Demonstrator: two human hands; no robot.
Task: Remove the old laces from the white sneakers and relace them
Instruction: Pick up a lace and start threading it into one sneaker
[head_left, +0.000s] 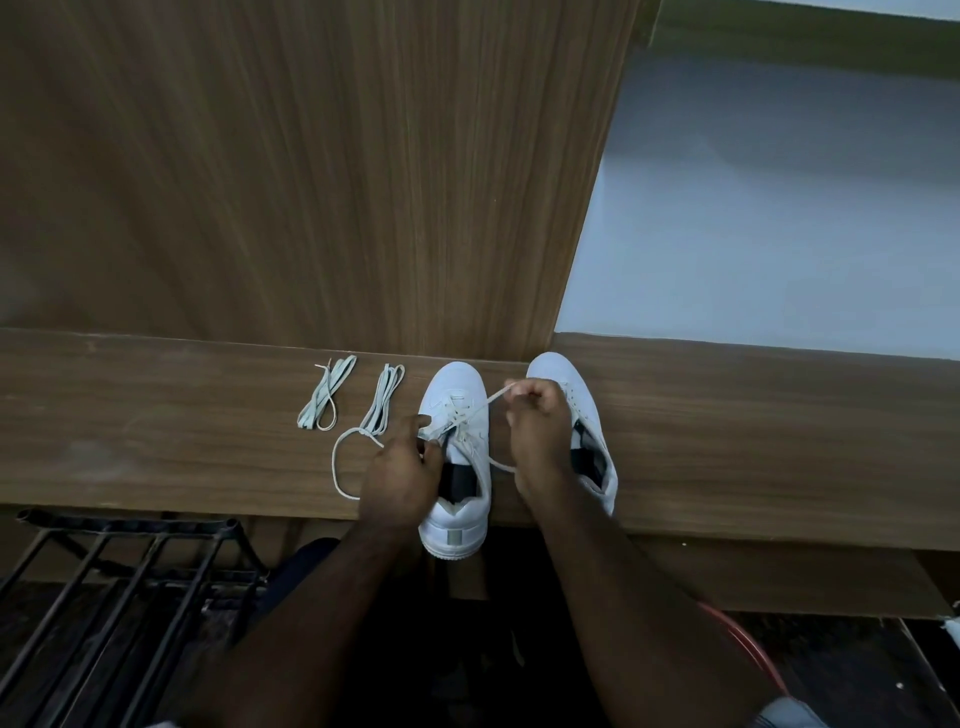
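Left sneaker (457, 457) sits at lower centre of frame on the wooden ledge (727, 441), toe pointing up-frame, heel slightly over the near edge. Its lace (496, 400) is part threaded through the eyelets. One strand runs up and right to the right hand (535, 431), which is curled and pinching the lace end above the gap between the shoes. The other strand loops out to the left across the ledge (343, 457) and comes back to the left hand (400, 478), whose fingers are curled at the shoe's left side by the tongue. Whether it pinches lace or the shoe's edge is unclear.

Right sneaker (571, 395) stands just beside the first, to its right, mostly covered by the right hand and forearm. No lace visible on it.

Two folded lace bundles lie left of the shoes, apart from each other: one (384, 397) just beside the left sneaker, one (324, 395) further left.

Brown wood-grain panel (311, 156) fills upper left and centre. Pale surface (753, 234) upper right. Black metal rack (130, 597) lower left, below the ledge.
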